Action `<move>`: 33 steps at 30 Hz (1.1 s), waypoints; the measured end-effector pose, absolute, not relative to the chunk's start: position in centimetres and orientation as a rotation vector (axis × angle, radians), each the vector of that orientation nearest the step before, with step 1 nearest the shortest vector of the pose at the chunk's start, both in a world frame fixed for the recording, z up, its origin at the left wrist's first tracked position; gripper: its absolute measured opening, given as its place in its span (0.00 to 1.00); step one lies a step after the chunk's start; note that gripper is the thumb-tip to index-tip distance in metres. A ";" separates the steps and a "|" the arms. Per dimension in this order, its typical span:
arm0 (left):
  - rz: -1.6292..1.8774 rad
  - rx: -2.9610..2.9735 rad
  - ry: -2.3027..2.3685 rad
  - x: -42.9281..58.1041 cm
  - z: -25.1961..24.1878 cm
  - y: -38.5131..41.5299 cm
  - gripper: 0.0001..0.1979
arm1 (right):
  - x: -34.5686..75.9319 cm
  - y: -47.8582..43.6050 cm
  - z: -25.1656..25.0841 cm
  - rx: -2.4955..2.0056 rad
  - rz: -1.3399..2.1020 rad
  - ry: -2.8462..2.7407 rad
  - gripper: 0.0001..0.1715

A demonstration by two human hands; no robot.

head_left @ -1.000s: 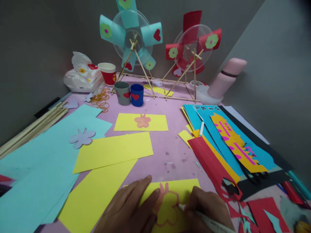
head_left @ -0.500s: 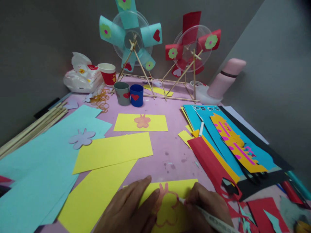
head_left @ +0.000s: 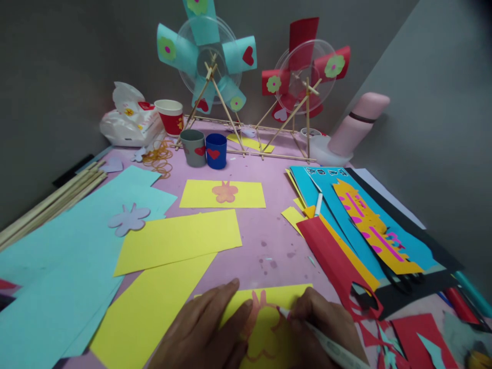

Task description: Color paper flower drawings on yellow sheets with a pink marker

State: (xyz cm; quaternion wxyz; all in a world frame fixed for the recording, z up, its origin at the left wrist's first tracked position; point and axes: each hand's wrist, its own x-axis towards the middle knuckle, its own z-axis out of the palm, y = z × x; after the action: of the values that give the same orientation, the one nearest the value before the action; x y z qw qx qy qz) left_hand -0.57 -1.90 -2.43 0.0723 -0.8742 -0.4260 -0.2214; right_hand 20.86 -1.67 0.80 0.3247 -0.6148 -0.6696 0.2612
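Observation:
My left hand (head_left: 203, 333) lies flat with fingers stretched out, pressing a pinkish flower-shaped paper template (head_left: 261, 328) onto a yellow paper sheet (head_left: 284, 294) at the near edge of the table. My right hand (head_left: 326, 325) is closed on a white marker pen (head_left: 330, 348), whose tip touches the template's upper right edge. Part of the template and sheet is hidden under both hands.
More yellow sheets (head_left: 177, 238) and light blue paper (head_left: 57, 266) lie to the left, wooden sticks (head_left: 49, 205) at far left. Coloured paper, scissors (head_left: 400, 279) and red scraps (head_left: 415, 333) are piled right. Two paper windmills (head_left: 207, 56), cups (head_left: 216, 151) and a pink bottle (head_left: 359, 123) stand behind.
My right hand and the pen tip have crept up and slightly left along the template's edge. My left hand has stayed in place.

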 end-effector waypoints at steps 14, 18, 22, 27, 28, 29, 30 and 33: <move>-0.600 -2.623 -1.188 -0.8 -2.5 -1.8 0.20 | 21.1 -1.4 0.1 -1.561 0.633 -1.924 0.07; -0.604 -2.623 -1.179 -0.8 -2.6 -1.8 0.21 | 21.0 -1.4 0.0 -1.508 0.645 -1.929 0.07; -0.612 -2.620 -1.188 -0.8 -2.5 -1.7 0.20 | 21.0 -1.5 0.0 -1.479 0.632 -1.906 0.06; -0.626 -2.629 -1.175 -0.8 -2.4 -1.6 0.18 | 20.9 -1.6 0.3 -1.496 0.583 -1.864 0.09; -0.622 -2.630 -1.176 -0.8 -2.4 -1.6 0.18 | 20.9 -1.6 0.4 -1.500 0.576 -1.858 0.09; -0.616 -2.629 -1.178 -0.8 -2.5 -1.7 0.19 | 20.9 -1.5 0.4 -1.510 0.569 -1.851 0.09; -0.612 -2.628 -1.176 -0.8 -2.5 -1.7 0.19 | 20.9 -1.5 0.5 -1.526 0.560 -1.843 0.09; -0.598 -2.620 -1.175 -0.8 -2.6 -1.8 0.19 | 21.0 -1.7 0.4 -1.552 0.535 -1.825 0.10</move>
State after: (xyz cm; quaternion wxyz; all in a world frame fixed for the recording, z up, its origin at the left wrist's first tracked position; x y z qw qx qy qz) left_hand -0.85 -1.76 -2.59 0.1040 -0.8884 -0.3986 -0.2026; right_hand 20.96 -1.70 0.43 0.3368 -0.5955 -0.6999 0.2052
